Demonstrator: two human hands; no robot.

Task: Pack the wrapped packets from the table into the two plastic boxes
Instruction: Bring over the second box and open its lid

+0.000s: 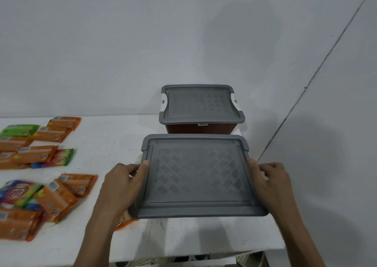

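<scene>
Two plastic boxes stand on the white table (114, 140), one behind the other. The far box (201, 128) is brown with a grey lid (201, 104) and white side latches. The near box is hidden under its grey patterned lid (195, 177). My left hand (124, 183) grips the left edge of that lid, thumb on top. My right hand (269, 179) grips its right edge the same way. Several wrapped packets lie on the left: orange ones (61, 197), a green one (19, 130) and multicoloured ones (16, 192). One orange packet (122, 222) pokes out beneath the near lid's left corner.
A plain grey wall rises behind the table, and a corner line runs down at the right. The table's right edge lies just past the boxes, its front edge below my forearms. A bare white strip separates the packets from the boxes.
</scene>
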